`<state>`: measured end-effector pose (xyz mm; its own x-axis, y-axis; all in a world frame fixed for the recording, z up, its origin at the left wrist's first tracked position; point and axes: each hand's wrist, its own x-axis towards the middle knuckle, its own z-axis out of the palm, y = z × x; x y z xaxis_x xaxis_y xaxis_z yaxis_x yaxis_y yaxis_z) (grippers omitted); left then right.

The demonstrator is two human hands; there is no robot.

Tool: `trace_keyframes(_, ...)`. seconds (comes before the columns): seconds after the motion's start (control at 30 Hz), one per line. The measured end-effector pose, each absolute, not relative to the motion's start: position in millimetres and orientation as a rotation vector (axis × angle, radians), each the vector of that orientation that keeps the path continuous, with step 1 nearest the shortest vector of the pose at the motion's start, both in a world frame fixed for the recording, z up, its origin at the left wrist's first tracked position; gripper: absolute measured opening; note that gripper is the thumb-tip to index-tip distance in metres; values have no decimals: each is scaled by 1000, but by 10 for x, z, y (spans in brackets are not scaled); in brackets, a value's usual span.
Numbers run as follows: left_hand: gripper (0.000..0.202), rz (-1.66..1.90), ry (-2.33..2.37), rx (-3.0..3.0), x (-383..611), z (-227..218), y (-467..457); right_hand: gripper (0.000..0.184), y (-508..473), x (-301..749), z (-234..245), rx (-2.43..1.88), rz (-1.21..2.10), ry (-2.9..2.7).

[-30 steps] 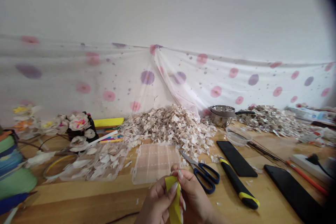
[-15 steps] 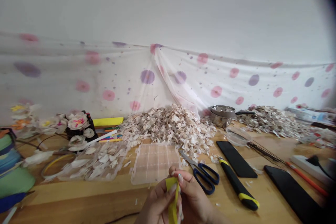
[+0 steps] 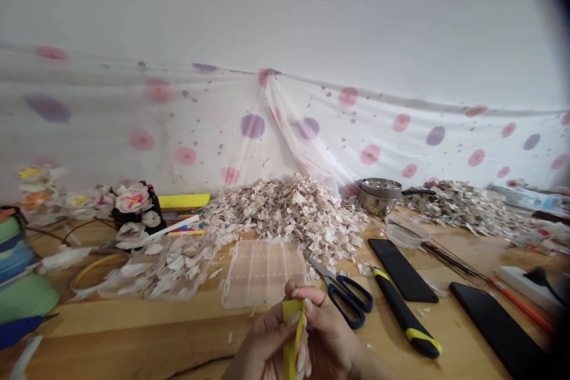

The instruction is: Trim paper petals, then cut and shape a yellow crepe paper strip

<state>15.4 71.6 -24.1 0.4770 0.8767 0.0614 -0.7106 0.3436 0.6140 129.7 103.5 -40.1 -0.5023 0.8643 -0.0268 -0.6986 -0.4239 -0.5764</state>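
Observation:
Low in the middle of the view, my left hand (image 3: pixel 267 338) is closed on a yellow-green strip (image 3: pixel 291 310), its thumb pressed flat along it. My right hand (image 3: pixel 328 326) pinches the strip's upper right edge between thumb and fingertips. The strip hangs down between both palms and runs out at the bottom of the view; whether it is paper or cloth I cannot tell. Just beyond the hands lies a clear divided plastic box (image 3: pixel 262 273). Scissors (image 3: pixel 345 297) with dark blue handles rest right of my right hand.
A large heap of pale flakes (image 3: pixel 294 214) spreads behind the box. To the right are a black-and-yellow utility knife (image 3: pixel 405 312), two black phones (image 3: pixel 401 270), a metal pot (image 3: pixel 378 196) and thin wires (image 3: pixel 454 261). Leftward, a tray of petals (image 3: pixel 173 267) and handmade flowers (image 3: pixel 133 202) stand.
Both hands keep their grip on the yellow-green strip and have barely shifted. The strip is turned slightly and looks narrower lower down. The camera view has moved a little.

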Motion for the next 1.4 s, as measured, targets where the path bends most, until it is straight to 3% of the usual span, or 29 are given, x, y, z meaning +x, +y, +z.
trace_keyframes(0.5,36,1173,646,688,166,-190,693,19,978,1175,-152,-440,1959,-624)
trace_keyframes(0.83,40,1313,848,788,201,-207,680,29,988,1152,-174,-435,2028,-640)
trace_keyframes(1.4,41,1362,911,913,212,-154,682,26,972,1127,-175,-360,2091,-575)
